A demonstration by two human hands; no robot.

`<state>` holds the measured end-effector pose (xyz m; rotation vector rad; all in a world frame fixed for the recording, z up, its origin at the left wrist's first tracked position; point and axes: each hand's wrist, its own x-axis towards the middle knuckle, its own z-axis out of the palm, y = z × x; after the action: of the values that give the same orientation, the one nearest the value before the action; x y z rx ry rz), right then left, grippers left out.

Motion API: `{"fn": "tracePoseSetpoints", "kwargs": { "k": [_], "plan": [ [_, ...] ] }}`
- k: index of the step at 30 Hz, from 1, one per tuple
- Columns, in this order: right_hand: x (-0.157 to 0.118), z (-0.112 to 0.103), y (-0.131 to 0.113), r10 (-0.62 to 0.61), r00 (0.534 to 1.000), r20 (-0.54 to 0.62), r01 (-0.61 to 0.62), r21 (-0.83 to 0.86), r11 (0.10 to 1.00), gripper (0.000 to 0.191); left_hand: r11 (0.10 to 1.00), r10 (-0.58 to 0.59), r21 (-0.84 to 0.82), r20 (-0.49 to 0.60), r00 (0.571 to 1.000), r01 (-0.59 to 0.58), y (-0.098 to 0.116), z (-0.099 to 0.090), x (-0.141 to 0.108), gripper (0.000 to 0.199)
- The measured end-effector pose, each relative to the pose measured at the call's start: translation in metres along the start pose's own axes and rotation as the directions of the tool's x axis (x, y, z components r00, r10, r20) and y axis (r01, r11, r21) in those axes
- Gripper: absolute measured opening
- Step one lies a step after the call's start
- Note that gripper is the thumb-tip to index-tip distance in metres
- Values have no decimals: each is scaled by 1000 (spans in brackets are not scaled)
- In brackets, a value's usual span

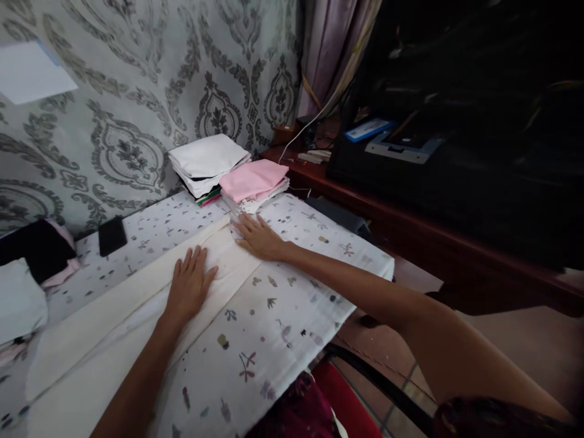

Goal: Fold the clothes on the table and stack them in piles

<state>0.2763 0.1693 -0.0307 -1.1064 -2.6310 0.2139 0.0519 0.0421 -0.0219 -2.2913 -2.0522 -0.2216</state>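
A long strip of cream cloth (pixel 114 310), folded lengthwise, lies across the table from the lower left toward the back. My left hand (pixel 189 283) rests flat on its middle, fingers spread. At the cloth's far end, my right hand (pixel 260 237) lies palm down, fingers stretched out over the edge. Neither hand grips anything. Just beyond my right hand sits a pile of folded cloths with a pink cloth (pixel 255 179) on top. Beside it is a taller stack topped by a white cloth (pixel 210 155).
The table wears a printed white cover (pixel 274 328). A black phone (pixel 112 236) lies near the patterned wall. Black cloth (pixel 34 249) and pale cloth (pixel 20 301) lie at the left. A dark red wooden cabinet (pixel 410 228) with a large black screen (pixel 479 121) stands at the right.
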Motion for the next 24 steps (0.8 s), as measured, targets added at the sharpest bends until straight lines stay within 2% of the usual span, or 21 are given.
{"fn": "tracePoseSetpoints", "kwargs": {
  "k": [2, 4, 6, 9, 13, 16, 18, 20, 24],
  "plan": [
    [1, -3, -1, 73, 997, -17, -73, -4, 997, 58, 1000, -7, -15, 14, 1000, 7, 1, -2, 1, 63],
    [2, -9, -6, 202, 978, -46, -203, -2, 979, 52, 999, -25, -38, 39, 999, 26, 3, -2, 1, 62],
    [1, -18, -11, 335, 937, -95, -335, 18, 942, 44, 996, -42, -80, 57, 997, 46, 5, -4, -1, 62],
    [-9, -34, -16, 457, 876, -156, -453, 61, 889, 35, 977, -65, -199, 44, 997, 73, 3, -10, -4, 61],
    [-41, -53, -13, 570, 801, -183, -557, 121, 822, 39, 889, -117, -448, -35, 992, 89, -17, -36, 6, 51],
    [-66, -60, -11, 612, 790, -46, -590, 214, 778, 32, 832, -149, -547, -53, 987, 96, -36, -59, 41, 35],
    [-75, -61, -14, 607, 789, 95, -606, 286, 742, 31, 814, -175, -562, 11, 985, 151, -42, -64, 74, 28],
    [-76, -61, -20, 586, 789, 183, -611, 333, 718, 29, 811, -180, -551, 84, 980, 196, -40, -60, 108, 24],
    [-65, -60, -28, 600, 766, 231, -640, 371, 673, 27, 858, -129, -467, 212, 969, 216, -21, -36, 157, 26]
  ]
}}
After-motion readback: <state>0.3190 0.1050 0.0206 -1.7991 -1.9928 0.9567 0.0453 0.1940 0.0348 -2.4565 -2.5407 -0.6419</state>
